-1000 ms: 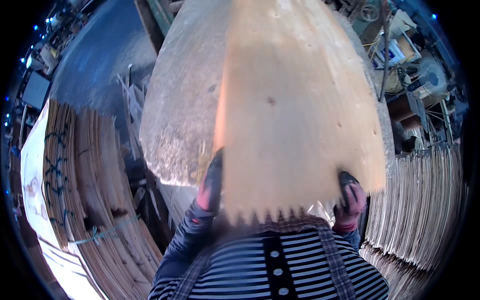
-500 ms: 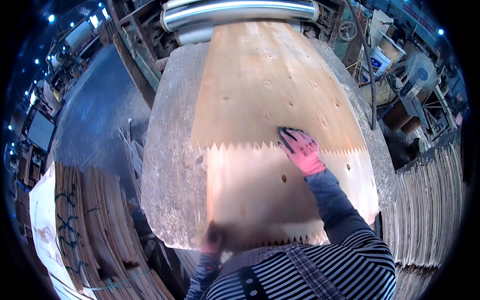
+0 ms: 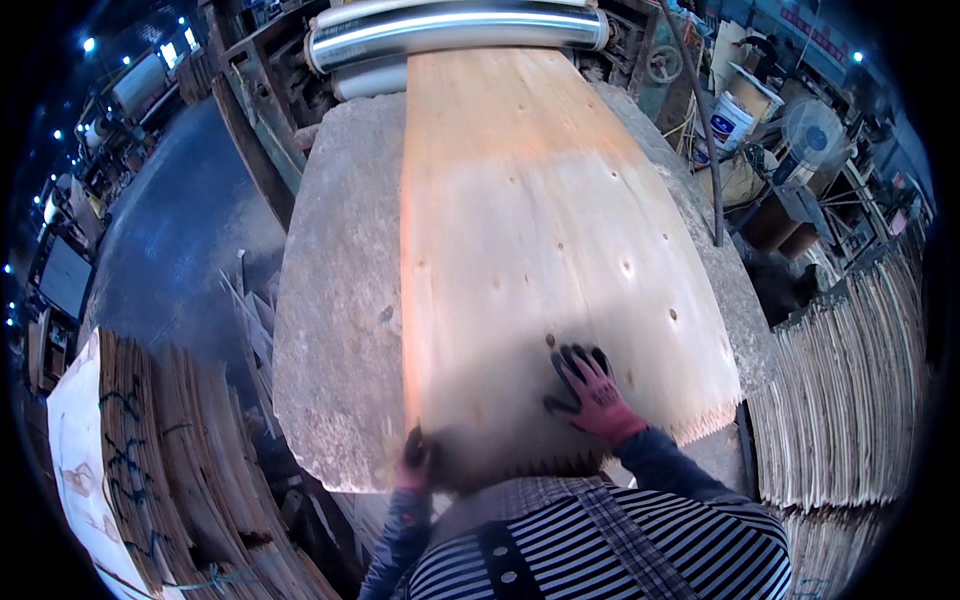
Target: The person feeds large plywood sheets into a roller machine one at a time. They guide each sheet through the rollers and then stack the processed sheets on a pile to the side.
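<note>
A pale wood veneer sheet [image 3: 520,270] with dark knots lies lengthwise before me, its near edge jagged. My right hand [image 3: 598,398], in a pink glove with dark fingertips, rests flat on its near part, fingers spread. At the sheet's left edge, close to my body, my left hand [image 3: 414,462] is in a similar glove. Its fingers are bunched together on that edge; the thumb is hidden. Toward the far end the wood turns more orange and reaches the shiny metal roller [image 3: 460,30].
Under the veneer is a rough grey table [image 3: 335,300]. Stacked veneer sheets stand at my left [image 3: 190,450] and right [image 3: 840,400]. A fan [image 3: 812,135] and a white bucket [image 3: 730,122] are at the far right. Scrap strips [image 3: 250,300] lie left of the table.
The far veneer has moved toward the roller and its jagged edge across the middle no longer shows. The pale sheet reaches farther forward. My right hand has come back toward me, fingers spread.
</note>
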`<action>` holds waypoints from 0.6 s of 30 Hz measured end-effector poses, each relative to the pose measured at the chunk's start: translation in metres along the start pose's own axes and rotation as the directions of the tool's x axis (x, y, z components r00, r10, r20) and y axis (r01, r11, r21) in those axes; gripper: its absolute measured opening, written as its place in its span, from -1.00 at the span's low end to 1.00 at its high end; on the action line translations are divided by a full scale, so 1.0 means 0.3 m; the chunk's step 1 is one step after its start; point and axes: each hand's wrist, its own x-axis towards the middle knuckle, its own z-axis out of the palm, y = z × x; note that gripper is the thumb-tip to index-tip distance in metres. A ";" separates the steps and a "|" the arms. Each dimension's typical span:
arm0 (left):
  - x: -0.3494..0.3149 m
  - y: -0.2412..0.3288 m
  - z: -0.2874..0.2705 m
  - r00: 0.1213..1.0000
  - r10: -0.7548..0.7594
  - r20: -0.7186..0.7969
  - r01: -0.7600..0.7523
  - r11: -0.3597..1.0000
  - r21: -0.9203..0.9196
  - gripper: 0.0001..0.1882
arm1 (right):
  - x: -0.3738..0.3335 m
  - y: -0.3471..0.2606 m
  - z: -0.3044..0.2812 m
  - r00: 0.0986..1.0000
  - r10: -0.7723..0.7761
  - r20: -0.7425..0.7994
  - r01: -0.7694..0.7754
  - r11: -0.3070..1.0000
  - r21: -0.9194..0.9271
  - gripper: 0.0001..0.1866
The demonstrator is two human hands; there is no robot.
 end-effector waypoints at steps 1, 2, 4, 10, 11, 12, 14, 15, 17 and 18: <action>-0.010 0.067 -0.004 0.998 -0.046 0.052 0.050 0.995 -0.085 -0.57 | -0.090 -0.024 -0.009 1.000 0.012 0.027 -0.012 1.000 0.018 -0.27; -0.023 0.168 -0.005 0.990 -0.084 0.113 0.101 0.983 -0.155 -0.59 | -0.181 -0.038 -0.012 0.998 0.032 0.048 -0.034 0.999 0.042 -0.24; -0.041 0.287 -0.007 0.970 0.095 0.223 -0.080 0.994 -0.075 -0.62 | -0.346 -0.068 0.021 0.983 0.113 0.145 -0.115 0.993 0.002 -0.21; -0.156 0.579 0.043 0.886 0.261 0.383 -0.341 0.927 0.155 -0.72 | -0.479 -0.126 0.058 0.962 0.215 -0.168 -0.207 0.976 0.061 -0.35; -0.198 0.682 0.029 0.836 0.286 0.468 -0.422 0.880 0.217 -0.73 | -0.520 -0.136 0.026 0.936 0.262 -0.235 -0.251 0.965 0.078 -0.41; -0.243 0.725 0.008 0.871 -0.055 0.488 0.120 0.987 -0.104 -0.73 | -0.541 -0.147 -0.027 0.909 0.296 -0.292 -0.283 0.955 0.087 -0.47; -0.300 0.683 -0.073 0.852 0.018 0.524 0.098 0.976 -0.194 -0.76 | -0.570 -0.190 -0.132 0.894 0.100 -0.437 -0.125 0.992 -0.028 -0.51; -0.332 0.644 -0.083 0.931 0.042 0.363 0.105 0.920 -0.377 -0.77 | -0.537 -0.221 -0.172 0.871 0.021 -0.490 -0.046 0.998 -0.040 -0.54; -0.315 0.486 -0.133 0.945 0.218 0.244 -0.171 0.965 -0.200 -0.75 | -0.494 -0.235 -0.196 0.899 -0.047 -0.436 0.009 0.996 -0.088 -0.55; -0.263 0.377 -0.181 0.869 0.381 0.315 -0.435 0.893 0.119 -0.72 | -0.467 -0.240 -0.216 0.911 -0.067 -0.406 0.018 0.992 -0.124 -0.55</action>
